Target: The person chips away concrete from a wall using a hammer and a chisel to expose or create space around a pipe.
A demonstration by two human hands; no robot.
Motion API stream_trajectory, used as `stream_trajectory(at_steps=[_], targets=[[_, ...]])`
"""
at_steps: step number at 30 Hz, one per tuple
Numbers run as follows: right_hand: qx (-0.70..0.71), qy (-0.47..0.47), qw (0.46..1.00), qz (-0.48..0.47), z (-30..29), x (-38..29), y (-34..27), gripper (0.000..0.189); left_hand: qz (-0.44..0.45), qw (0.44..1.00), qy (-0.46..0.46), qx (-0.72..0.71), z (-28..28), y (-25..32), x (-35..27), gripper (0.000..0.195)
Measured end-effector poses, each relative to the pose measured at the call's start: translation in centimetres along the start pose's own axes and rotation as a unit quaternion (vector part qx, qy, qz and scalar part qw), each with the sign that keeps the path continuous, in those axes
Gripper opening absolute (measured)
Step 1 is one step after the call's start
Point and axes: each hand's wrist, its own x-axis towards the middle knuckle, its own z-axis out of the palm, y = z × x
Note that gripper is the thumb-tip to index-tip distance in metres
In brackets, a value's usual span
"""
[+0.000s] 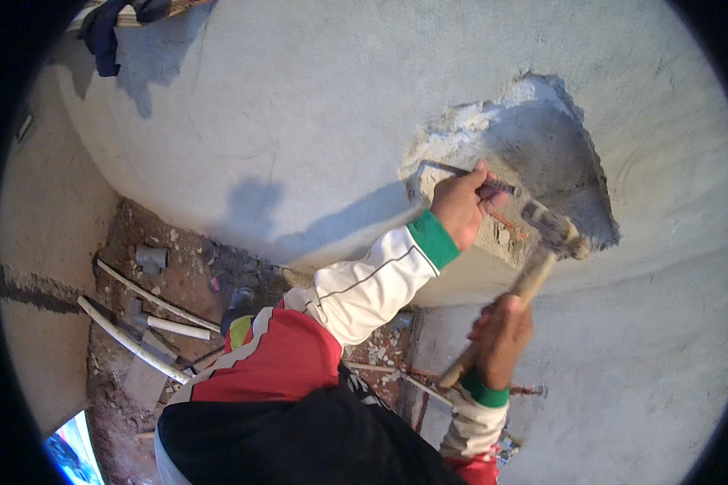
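Observation:
My left hand (461, 203) grips a dark metal chisel (444, 167), with its far end at the left edge of a ragged recess (546, 139) broken into a grey plastered wall. My right hand (502, 339) is closed around the wooden handle (535, 276) of a hammer. The hammer's head (555, 231), slightly blurred, is close to the near end of the chisel; whether they touch I cannot tell. Pale broken plaster lines the recess's upper left side. A thin orange strip (506, 222) shows in the rough masonry below my left hand.
White plastic pipes (133, 345) and a grey pipe fitting (152, 259) lie on the dirt floor at left. Rubble (379, 351) is scattered below my left arm. A pipe stub (531, 390) protrudes from the wall at lower right. Dark cloth (105, 42) hangs at upper left.

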Motion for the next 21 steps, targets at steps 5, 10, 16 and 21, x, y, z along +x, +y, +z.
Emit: stream_trajectory(at_steps=[5, 10, 16, 21], targets=[[0.074, 0.235, 0.919, -0.309, -4.6, 2.2, -6.5, 0.053, 0.012, 1.0, -0.013, 0.013, -0.6, 0.6, 0.3, 0.015], [0.061, 0.196, 0.781, -0.59, -4.8, 2.0, -8.4, 0.058, -0.002, 1.0, -0.014, 0.005, -0.4, -0.5, 0.1, 0.015], [0.013, 0.014, 0.999, -0.046, 0.4, 0.9, -0.6, 0.04, -0.001, 1.0, 0.014, 0.021, -0.3, 0.2, 0.1, 0.014], [0.047, 0.198, 0.893, -0.402, -4.7, 2.1, -7.2, 0.051, 0.009, 1.0, 0.018, 0.02, -0.3, 0.9, -0.1, 0.018]])
